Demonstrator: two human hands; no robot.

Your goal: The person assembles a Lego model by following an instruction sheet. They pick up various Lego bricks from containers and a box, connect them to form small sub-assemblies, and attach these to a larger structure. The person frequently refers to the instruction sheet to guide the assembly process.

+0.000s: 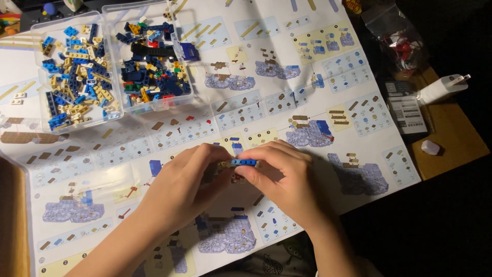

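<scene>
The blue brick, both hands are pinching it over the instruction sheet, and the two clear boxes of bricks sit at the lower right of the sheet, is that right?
Not quite. The head view shows both hands, left hand and right hand, pinching the blue brick over the instruction sheet, but the two clear boxes of bricks sit at the upper left of the sheet, not the lower right.

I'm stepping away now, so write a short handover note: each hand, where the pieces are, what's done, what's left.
Left hand and right hand meet over the instruction sheet, together pinching a small blue brick strip at the fingertips.
Loose bricks sit in two clear bins: left bin mostly blue and tan, right bin mixed dark blue.
Done: only this small strip is assembled in view.
Left: no larger built model is in view; both bins hold many pieces.
</scene>
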